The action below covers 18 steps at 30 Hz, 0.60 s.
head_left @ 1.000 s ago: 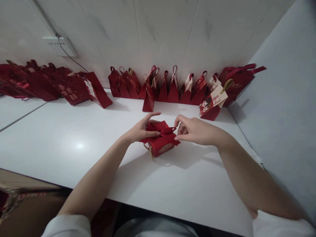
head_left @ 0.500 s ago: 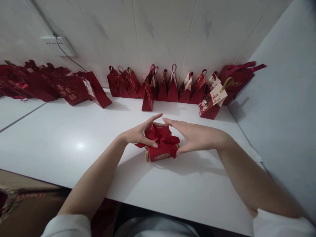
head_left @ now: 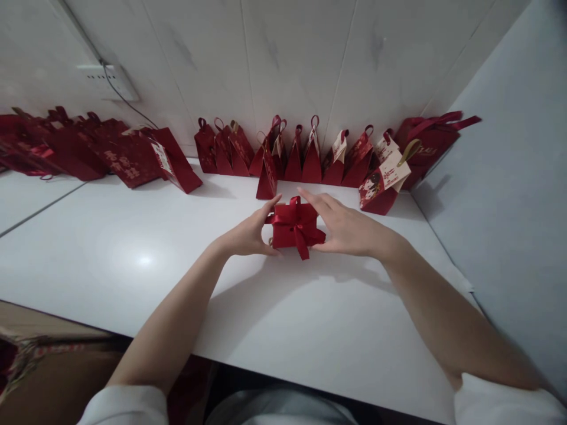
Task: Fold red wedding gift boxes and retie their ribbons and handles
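Between my two hands is a small red gift box (head_left: 286, 235), with a red ribbon bow (head_left: 297, 226) across its top and the ribbon tails hanging over the near side. My left hand (head_left: 248, 234) grips its left end, thumb along the near edge and fingers at the far edge. On the opposite end, my right hand (head_left: 343, 227) holds it the same way, with its fingertips reaching over the far side. A bit of gold chain shows by my left thumb. Whether the box rests on the table or is slightly raised, I cannot tell.
Several red peaked boxes (head_left: 292, 159) with loop handles line the wall on the white table (head_left: 146, 230). One peaked box (head_left: 267, 177) stands just beyond my hands. Larger red bags (head_left: 128, 156) fill the left; another red bag (head_left: 427, 141) stands right, beside a side panel (head_left: 500, 177).
Both hands and the gift box have moved away from me, towards the wall. The box has turned, and my left thumb has shifted from its top to its near edge.
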Tool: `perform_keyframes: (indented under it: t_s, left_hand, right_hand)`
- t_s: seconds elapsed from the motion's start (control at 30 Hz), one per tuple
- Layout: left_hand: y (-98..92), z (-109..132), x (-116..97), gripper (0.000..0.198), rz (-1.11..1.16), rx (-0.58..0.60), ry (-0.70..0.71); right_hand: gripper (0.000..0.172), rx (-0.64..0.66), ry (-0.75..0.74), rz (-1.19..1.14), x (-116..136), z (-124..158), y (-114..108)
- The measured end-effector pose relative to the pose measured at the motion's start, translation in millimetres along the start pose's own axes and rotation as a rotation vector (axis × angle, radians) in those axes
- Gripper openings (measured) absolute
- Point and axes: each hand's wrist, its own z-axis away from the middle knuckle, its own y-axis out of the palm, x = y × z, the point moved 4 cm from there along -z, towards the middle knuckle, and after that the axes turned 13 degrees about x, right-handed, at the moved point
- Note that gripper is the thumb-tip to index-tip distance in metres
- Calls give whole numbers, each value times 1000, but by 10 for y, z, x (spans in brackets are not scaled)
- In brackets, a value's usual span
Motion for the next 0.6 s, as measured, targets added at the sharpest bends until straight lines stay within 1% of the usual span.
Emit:
perform_keyframes:
  t_s: [0.07,0.13,0.2,0.27,0.33,0.37,0.4,0.43,0.47,0.53,0.6]
  left_hand:
    - [17,-25,97,119,-112,-59,-52]
    - [49,-48,230,108,-193,-102,-94]
    - [88,-65,365,102,-187,-138,-108]
    - [124,-75,469,101,-121,-163,-108]
    - [154,-83,526,100,-64,-165,-115]
    - [165,-87,539,97,-43,-164,-123]
    - [172,-92,545,92,-27,-166,-131]
    - [176,-99,545,84,-18,-174,-136]
    - [179,-108,545,75,-7,-190,-142]
    - [187,-132,558,60,20,-242,-171]
    - [206,-158,596,57,54,-312,-222]
  right_hand:
    - [105,-8,1,-13,-4,-37,21]
    - [108,-24,-20,-85,-51,-87,59]
    - [113,-59,-56,-210,-159,-159,129]
    - [121,-89,-94,-399,-329,-252,251]
    - [128,-99,-144,-672,-518,-356,421]
    - [127,-92,-172,-822,-601,-407,515]
    - [124,-86,-191,-943,-667,-455,605]
    - [122,-77,-207,-1016,-709,-498,684]
    - [115,-80,-228,-1062,-727,-534,747]
    - [97,-162,-230,-1105,-719,-588,815]
    - [79,-278,-197,-1121,-656,-626,841]
